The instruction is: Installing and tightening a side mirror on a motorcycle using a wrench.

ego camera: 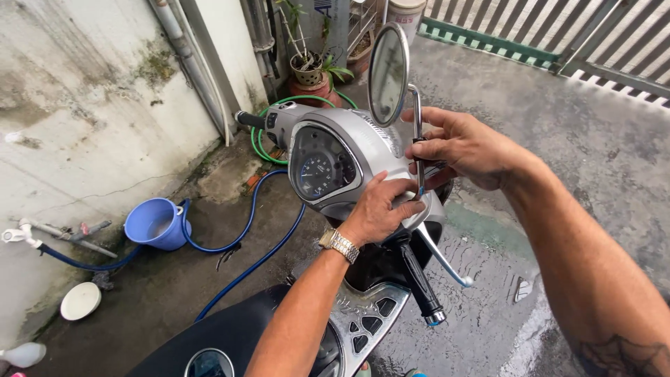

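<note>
A silver scooter handlebar housing point(363, 143) with a round speedometer point(322, 166) stands in front of me. My left hand point(380, 208), with a metal watch point(339, 245) on the wrist, rests on the housing by the base of the mirror stem. My right hand point(464, 145) pinches the chrome mirror stem point(417, 115), below the oval mirror point(388, 73). The black right grip point(419, 283) and chrome brake lever point(441, 257) lie under my hands.
Wet concrete floor all around. A blue bucket point(157, 223) and blue hose point(244, 237) lie at the left by a stained wall point(84, 105) with a tap point(21, 234). A green hose point(259, 136), potted plants point(310, 70) and a metal gate point(558, 35) stand beyond.
</note>
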